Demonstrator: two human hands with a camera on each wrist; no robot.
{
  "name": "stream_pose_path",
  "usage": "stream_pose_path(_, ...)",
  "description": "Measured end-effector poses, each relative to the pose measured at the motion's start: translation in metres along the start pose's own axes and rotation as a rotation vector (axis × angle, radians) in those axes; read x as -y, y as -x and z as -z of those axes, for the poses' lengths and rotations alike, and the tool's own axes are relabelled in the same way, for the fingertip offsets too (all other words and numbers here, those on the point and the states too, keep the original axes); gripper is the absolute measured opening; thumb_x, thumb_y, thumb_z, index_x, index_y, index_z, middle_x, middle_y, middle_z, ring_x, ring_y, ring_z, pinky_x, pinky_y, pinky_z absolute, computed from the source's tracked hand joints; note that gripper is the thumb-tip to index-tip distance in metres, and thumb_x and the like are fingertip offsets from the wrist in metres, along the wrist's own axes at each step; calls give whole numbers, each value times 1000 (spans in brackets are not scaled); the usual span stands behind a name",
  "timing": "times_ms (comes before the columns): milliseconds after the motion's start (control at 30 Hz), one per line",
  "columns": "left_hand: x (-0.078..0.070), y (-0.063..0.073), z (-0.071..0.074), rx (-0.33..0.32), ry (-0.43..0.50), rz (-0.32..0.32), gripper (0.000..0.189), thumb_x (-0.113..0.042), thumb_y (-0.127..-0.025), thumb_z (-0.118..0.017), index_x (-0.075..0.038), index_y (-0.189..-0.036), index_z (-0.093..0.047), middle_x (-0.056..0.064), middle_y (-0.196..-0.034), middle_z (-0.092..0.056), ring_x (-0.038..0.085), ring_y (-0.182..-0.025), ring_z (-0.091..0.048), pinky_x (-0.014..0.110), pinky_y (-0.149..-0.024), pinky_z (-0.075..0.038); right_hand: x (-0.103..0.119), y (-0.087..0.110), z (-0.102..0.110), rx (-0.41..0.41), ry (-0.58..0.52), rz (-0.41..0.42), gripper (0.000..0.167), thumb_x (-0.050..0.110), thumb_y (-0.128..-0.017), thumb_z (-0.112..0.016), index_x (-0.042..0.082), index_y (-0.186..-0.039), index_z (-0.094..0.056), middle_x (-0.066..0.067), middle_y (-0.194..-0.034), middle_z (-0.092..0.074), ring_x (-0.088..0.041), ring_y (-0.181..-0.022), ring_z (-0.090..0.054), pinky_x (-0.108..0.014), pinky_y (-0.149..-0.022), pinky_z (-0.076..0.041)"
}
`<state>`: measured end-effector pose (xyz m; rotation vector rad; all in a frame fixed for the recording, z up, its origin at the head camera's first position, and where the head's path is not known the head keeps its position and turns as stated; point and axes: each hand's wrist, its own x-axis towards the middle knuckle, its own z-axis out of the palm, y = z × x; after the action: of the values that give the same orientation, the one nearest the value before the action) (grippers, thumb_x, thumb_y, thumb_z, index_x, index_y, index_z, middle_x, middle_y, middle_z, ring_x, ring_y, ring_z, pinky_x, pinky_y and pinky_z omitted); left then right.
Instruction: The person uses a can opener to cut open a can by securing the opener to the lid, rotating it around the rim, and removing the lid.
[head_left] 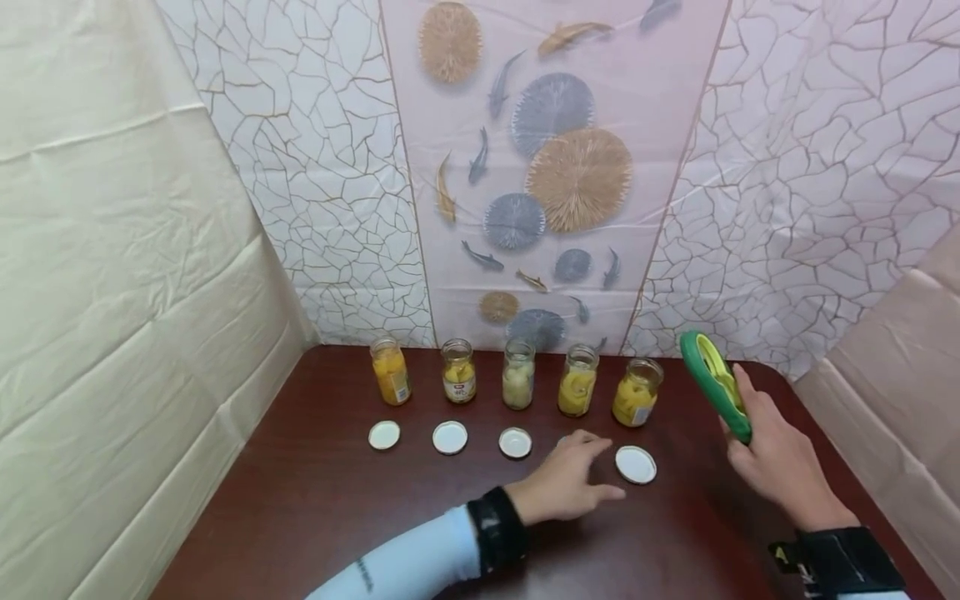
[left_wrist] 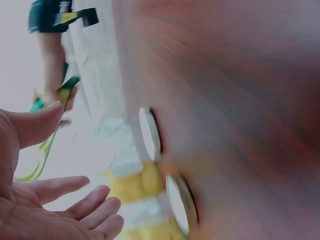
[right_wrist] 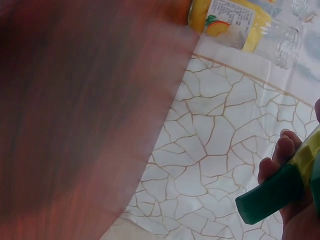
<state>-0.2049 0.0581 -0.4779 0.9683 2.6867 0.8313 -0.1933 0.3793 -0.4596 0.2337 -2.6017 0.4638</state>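
My right hand (head_left: 776,450) grips a green jar opener (head_left: 705,375) with a lime-green inner edge, raised above the table's right side. In the right wrist view, its dark green end (right_wrist: 270,195) juts past the curled fingers. My left hand (head_left: 562,482) hovers over the table with fingers spread and nothing in them. Just right of it lies a white jar lid (head_left: 636,465). Behind that lid stands an uncapped glass jar (head_left: 637,392) of yellow fruit. Another lid (head_left: 515,442) lies to the left; the left hand mostly hides one more.
Several uncapped jars stand in a row along the back edge, including an orange-filled jar (head_left: 391,372) and a pale-filled jar (head_left: 518,375). More lids (head_left: 450,437) lie before them on the dark red table (head_left: 337,517). A patterned cloth (head_left: 345,167) hangs behind.
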Motion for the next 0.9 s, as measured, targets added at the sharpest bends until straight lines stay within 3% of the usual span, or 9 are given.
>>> stream_pose_path(167, 31, 49, 24, -114, 68, 16, 67, -46, -99, -75, -15, -156, -56, 5, -149, -60, 20, -137, -58, 36, -113, -51, -2, 8, -2, 40, 19, -52, 101, 6, -91, -71, 15, -173, -13, -28, -116, -53, -28, -73, -52, -34, -54, -34)
stream_pose_path(333, 54, 77, 43, -188, 149, 74, 63, -42, -98, -78, -16, -153, -59, 5, -147, -61, 24, -132, -61, 41, -108, -53, -6, 14, -2, 49, 33, -74, 101, 5, -90, -72, 13, -173, -13, -29, -114, -53, -29, -73, -52, -35, -53, -34)
stream_pose_path(467, 62, 84, 50, -215, 183, 95, 63, -43, -98, -79, -15, -151, -60, 7, -147, -61, 28, -123, -64, 39, -100, -54, -8, 14, -4, 64, 51, -68, 105, 7, -88, -75, 12, -173, -13, -30, -114, -53, -29, -73, -53, -35, -52, -34)
stream_pose_path(600, 64, 84, 55, -247, 198, 100, 64, -43, -97, -80, -13, -150, -61, 9, -146, -61, 31, -123, -64, 42, -100, -53, -9, 9, -6, 49, 73, -73, 103, 18, -91, -80, 9, -172, -16, -31, -113, -54, -31, -72, -53, -35, -51, -34)
stream_pose_path(733, 67, 86, 57, -269, 192, 104, 65, -43, -96, -80, -13, -150, -61, 9, -146, -61, 30, -127, -63, 43, -102, -53, -12, 1, -9, 107, 93, -162, 104, 42, -96, -79, 6, -170, -15, -31, -107, -52, -30, -68, -52, -35, -50, -34)
stream_pose_path(900, 76, 91, 58, -287, 153, 121, 66, -43, -96, -80, -12, -151, -61, 11, -148, -61, 28, -131, -63, 46, -106, -54, -22, -8, -18, 218, 121, -290, 112, 58, -93, -78, 0, -167, -17, -34, -105, -47, -32, -69, -53, -37, -50, -36)
